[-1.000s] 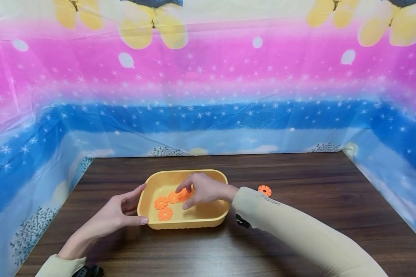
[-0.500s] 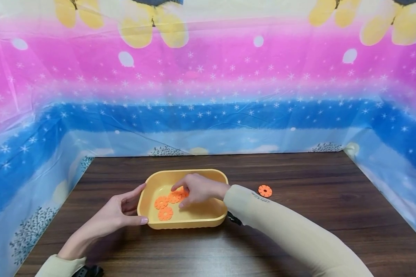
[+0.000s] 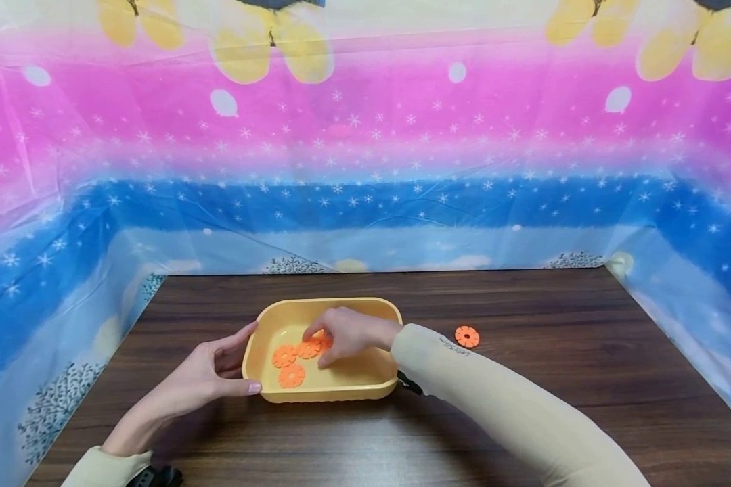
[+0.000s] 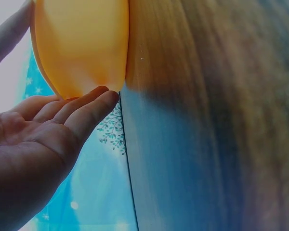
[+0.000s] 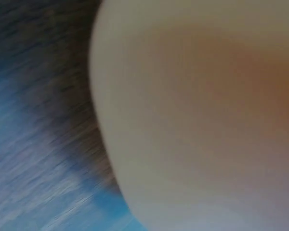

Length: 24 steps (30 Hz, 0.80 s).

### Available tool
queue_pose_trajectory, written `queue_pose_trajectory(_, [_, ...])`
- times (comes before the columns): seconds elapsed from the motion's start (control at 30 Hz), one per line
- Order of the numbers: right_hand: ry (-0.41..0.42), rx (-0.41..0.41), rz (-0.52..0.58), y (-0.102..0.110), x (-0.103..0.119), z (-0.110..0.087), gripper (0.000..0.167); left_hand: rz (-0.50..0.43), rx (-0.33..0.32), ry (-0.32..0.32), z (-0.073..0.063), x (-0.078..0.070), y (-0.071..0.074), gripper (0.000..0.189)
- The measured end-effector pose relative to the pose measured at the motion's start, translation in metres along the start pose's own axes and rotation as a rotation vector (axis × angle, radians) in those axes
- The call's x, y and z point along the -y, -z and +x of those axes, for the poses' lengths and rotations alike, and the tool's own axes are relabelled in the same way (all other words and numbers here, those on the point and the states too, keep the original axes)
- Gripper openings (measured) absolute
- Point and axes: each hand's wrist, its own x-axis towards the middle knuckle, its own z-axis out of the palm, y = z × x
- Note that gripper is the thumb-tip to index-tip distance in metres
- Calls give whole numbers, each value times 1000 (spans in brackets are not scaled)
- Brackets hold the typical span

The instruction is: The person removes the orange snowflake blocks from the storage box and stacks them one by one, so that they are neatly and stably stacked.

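A yellow plastic basin [image 3: 331, 391] stands on the table in the head view. My left hand [image 3: 197, 379] holds its left end, thumb at the front corner and index finger toward the back corner. In the left wrist view, the other fingers [image 4: 86, 113] lie nearly straight against the outer wall. Several orange notched discs [image 3: 291, 375] lie in the basin's left and middle part. My right hand [image 3: 350, 335] reaches in over the rim, thumb and index finger apart around the middle discs; its other fingers are hidden. Blur fills the right wrist view.
One more orange notched disc [image 3: 466, 337] lies on the dark wooden table [image 3: 524, 304], right of the basin and behind the right sleeve [image 3: 493, 385]. A printed cloth [image 3: 365, 203] encloses the table at the back and both sides.
My right hand has shifted slightly left inside the basin, then stayed nearly in place over the discs, its index finger bending a little. The left hand and the basin have not visibly moved.
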Motion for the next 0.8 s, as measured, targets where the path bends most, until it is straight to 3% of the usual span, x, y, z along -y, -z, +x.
queue_pose_trajectory(0.37, [72,-4,55,-2,-4,-13,39,2,1,-8,0,1,0,103])
queue_pose_trajectory(0.8, [48,-43,69,-6,-6,-13,39,-9,3,-8,-1,1,0,103])
